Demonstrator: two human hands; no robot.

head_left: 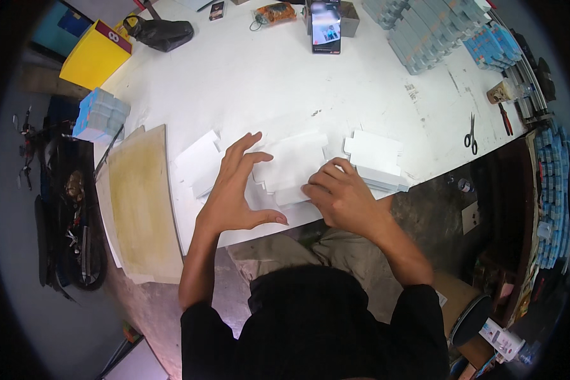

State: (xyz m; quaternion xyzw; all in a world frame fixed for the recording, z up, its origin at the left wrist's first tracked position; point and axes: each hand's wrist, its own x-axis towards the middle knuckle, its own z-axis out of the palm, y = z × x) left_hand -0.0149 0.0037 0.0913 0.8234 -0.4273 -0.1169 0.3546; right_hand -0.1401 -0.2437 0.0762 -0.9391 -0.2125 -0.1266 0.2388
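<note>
Left hand (pixel 230 193) stands open, thumb spread from the raised fingers; right hand (pixel 342 195) curls its fingers at the right side of the white card (pixel 290 166), grip unclear. Lying between them near the table's (pixel 247 82) edge, the card slants slightly, its far edge rising rightward; which axis is longer is hidden.

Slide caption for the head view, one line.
Left hand open, right hand curled, on either side of white cut card; scissors lie farther right on the white table.
</note>
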